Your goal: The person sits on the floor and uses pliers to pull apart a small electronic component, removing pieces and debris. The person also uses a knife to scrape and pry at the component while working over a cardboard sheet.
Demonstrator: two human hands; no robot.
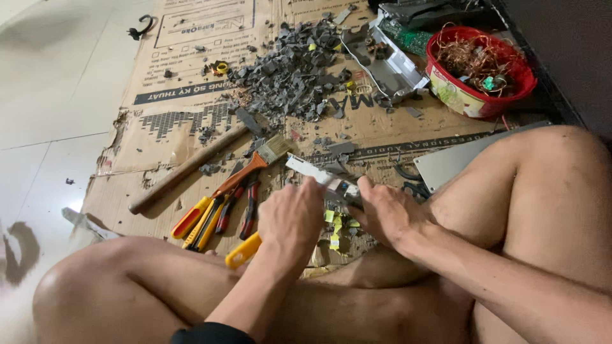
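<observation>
Both hands gripping: left hand point(290, 216) closed around a yellow-handled tool point(242, 251), right hand point(386, 213) clamping the white metal part point(322, 178) steady between them; pliers point(220, 213) lying just left.

Both hands grip a pale metal strip point(322, 180) over the cardboard sheet point(159, 121): left hand point(290, 220) and right hand point(386, 213). Pliers point(236, 207) lie just beside the left hand; grey rubble point(290, 70) sits near the sheet's far edge.
</observation>
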